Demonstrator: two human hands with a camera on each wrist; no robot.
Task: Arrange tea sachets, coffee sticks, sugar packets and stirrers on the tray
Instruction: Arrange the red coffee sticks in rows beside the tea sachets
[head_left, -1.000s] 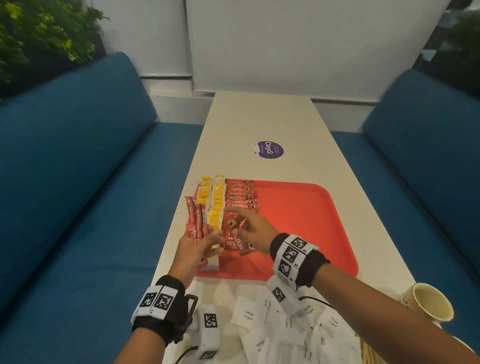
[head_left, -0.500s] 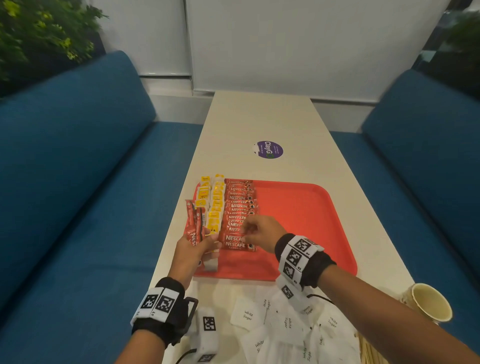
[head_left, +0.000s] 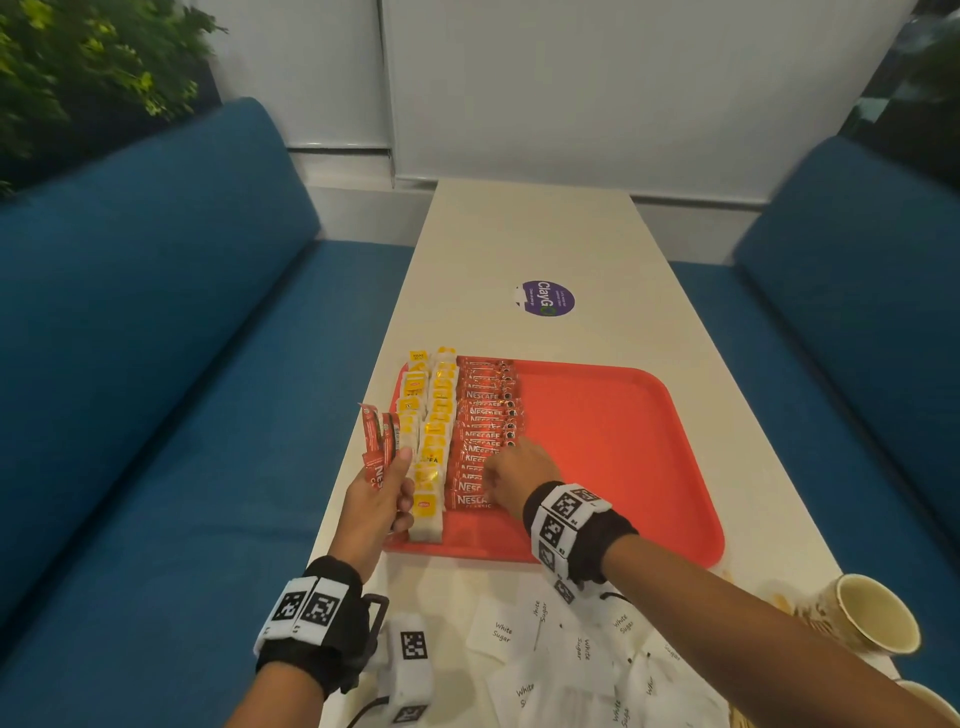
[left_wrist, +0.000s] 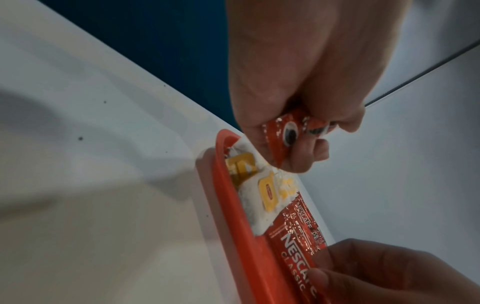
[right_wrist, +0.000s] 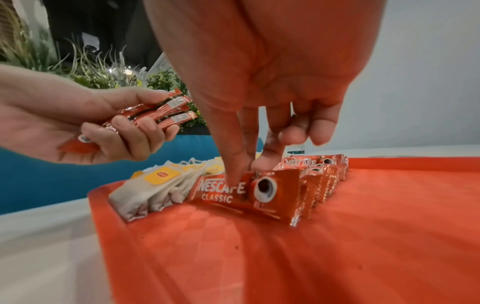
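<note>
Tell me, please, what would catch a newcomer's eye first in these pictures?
The bright red plastic tray on the pale table stands out first, with neat rows of yellow-tagged tea sachets and red Nescafe coffee sticks along its left side. The right hand pinches the nearest stick of that row, while the left hand holds a bunch of spare red sticks at the tray's left edge.

A long off-white rectangular table (head_left: 530, 244) runs between two blue upholstered bench seats (head_left: 156, 322) toward a plain white wall (head_left: 597, 78), with leafy green plants (head_left: 78, 67), perhaps artificial, at upper left.
</note>
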